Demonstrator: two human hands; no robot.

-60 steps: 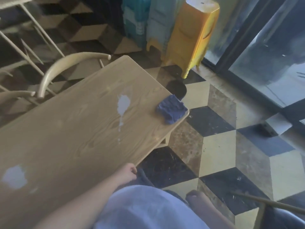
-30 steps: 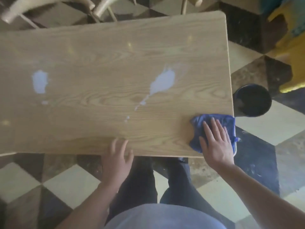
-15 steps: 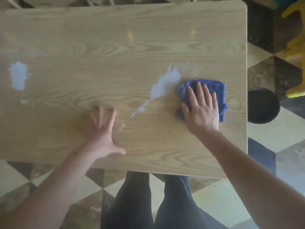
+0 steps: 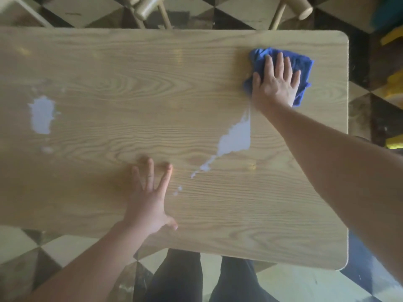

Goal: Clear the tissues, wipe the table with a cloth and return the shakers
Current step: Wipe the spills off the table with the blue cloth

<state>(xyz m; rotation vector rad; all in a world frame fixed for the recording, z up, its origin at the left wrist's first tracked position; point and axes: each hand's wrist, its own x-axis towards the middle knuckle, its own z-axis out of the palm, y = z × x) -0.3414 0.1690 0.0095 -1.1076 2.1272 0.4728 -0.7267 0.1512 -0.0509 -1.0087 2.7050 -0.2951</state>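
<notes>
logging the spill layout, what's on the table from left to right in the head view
small white spill → left hand → big white spill → right hand pressing flat on the blue cloth

The right hand [image 4: 275,83] lies flat on a blue cloth [image 4: 302,62] near the far right corner of the wooden table [image 4: 130,83]. The left hand [image 4: 150,199] presses flat on the table. White spilled stuff [image 4: 236,139] sits between them, and another white patch [image 4: 41,115] lies far left.
</notes>
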